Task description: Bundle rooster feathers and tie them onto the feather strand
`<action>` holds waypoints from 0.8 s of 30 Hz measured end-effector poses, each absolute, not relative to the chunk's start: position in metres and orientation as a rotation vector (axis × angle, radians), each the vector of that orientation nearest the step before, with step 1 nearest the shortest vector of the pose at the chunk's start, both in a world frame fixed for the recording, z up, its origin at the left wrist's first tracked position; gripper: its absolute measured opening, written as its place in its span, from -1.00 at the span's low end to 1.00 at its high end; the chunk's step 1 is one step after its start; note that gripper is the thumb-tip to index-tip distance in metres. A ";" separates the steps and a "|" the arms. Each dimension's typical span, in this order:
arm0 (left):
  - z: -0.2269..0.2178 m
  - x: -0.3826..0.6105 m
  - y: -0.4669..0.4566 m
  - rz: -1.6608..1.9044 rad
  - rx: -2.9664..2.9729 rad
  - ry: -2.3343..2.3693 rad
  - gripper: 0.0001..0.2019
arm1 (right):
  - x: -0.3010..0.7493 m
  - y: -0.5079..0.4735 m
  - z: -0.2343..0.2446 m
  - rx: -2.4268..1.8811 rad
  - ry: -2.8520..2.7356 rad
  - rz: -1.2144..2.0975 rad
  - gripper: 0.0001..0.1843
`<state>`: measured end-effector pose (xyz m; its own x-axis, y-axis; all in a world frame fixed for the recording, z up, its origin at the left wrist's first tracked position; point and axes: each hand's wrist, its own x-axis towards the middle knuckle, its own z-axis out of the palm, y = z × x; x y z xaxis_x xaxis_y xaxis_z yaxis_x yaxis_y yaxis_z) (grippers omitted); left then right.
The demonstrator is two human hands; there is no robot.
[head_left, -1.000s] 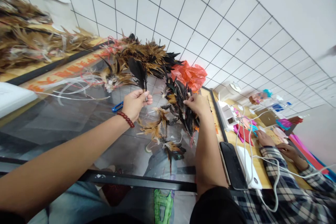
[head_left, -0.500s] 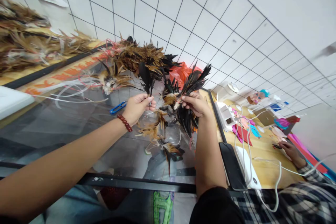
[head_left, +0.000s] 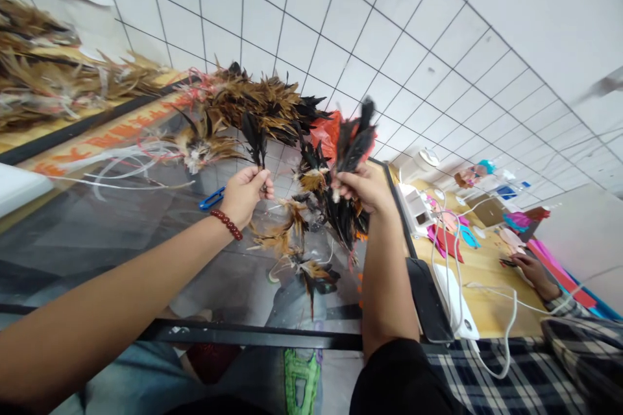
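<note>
My left hand (head_left: 247, 191) is closed around the quills of a few dark feathers (head_left: 254, 136), their vanes pointing up. In my right hand (head_left: 363, 188), a bunch of black feathers (head_left: 355, 142) is pinched near its pale base; its tips are smeared by motion. Under and beside my right hand lies a pile of black and brown feathers (head_left: 341, 220) on the glass tabletop. Smaller tufts of brown feathers (head_left: 282, 233) lie between my hands, and a dark-tipped feather tuft (head_left: 314, 275) is nearer to me. Left of my left hand are blue thread snips (head_left: 212, 199).
A long heap of brown feathers (head_left: 257, 100) and a red plastic bag (head_left: 327, 133) lie at the back by the tiled wall. White ties (head_left: 131, 165) lie at left. A phone (head_left: 428, 301), a power strip (head_left: 455, 301) and cables are at right, near another person's hand (head_left: 535, 272).
My right hand has turned the black feather bunch more upright. My left hand has shifted slightly left with its feathers, while the whole view has also shifted a little.
</note>
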<state>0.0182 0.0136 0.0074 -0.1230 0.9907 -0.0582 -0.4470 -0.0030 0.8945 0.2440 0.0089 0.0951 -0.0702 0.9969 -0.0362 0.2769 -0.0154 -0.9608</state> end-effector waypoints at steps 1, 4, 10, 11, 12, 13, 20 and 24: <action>0.008 0.018 0.014 1.479 0.762 0.978 -0.85 | 0.233 0.011 0.089 -1.405 -1.486 1.188 -0.85; 0.009 0.018 0.015 1.492 0.738 1.011 -0.89 | 0.202 0.015 0.072 -1.391 -1.555 1.307 -0.86; 0.009 0.019 0.015 1.502 0.730 1.003 -0.89 | 0.202 0.016 0.066 -1.408 -1.795 1.278 -0.93; 0.009 0.019 0.015 1.501 0.722 1.004 -0.89 | 0.211 0.016 0.070 -1.497 -1.837 1.101 -0.94; 0.009 0.019 0.015 1.500 0.715 1.009 -0.90 | 0.220 0.016 0.076 -1.601 -1.884 0.895 -0.93; 0.009 0.020 0.015 1.504 0.706 1.014 -0.91 | 0.230 0.015 0.081 -1.711 -1.950 0.691 -0.92; 0.011 0.021 0.016 1.536 0.659 1.025 -0.90 | 0.259 -0.007 0.093 -2.395 -2.253 0.377 -0.66; 0.008 0.022 0.018 1.542 0.665 1.028 -0.93 | 0.257 -0.031 0.072 -2.396 -2.438 0.367 -0.56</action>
<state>0.0222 0.0180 0.0077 -0.2288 0.9667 -0.1143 -0.4774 -0.0091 0.8787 0.2566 -0.0314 0.0717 -0.0061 0.9358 -0.3525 0.9981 0.0274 0.0554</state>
